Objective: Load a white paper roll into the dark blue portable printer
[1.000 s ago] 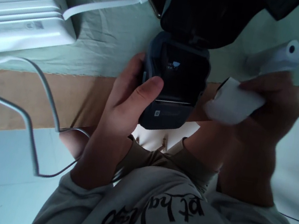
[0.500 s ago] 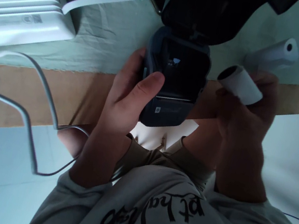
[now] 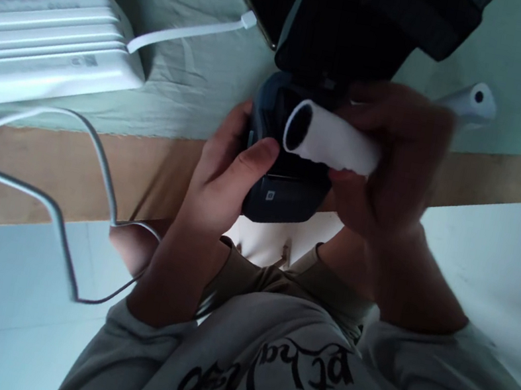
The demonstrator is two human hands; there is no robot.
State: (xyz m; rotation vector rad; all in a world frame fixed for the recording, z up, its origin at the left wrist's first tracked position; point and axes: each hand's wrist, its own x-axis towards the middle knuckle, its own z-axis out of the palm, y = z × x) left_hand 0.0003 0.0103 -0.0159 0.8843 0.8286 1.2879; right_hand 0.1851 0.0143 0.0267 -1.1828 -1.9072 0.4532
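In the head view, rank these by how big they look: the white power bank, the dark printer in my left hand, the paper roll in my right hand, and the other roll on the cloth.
1. white power bank
2. dark printer
3. held paper roll, nearer the camera, so unsure
4. spare roll, partly hidden

White paper roll [image 3: 332,144] lying sideways over open dark printer [image 3: 286,193]

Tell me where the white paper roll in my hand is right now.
In the head view, the white paper roll is centre frame, held in the right hand, lying crosswise directly over the open dark printer that the left hand grips.
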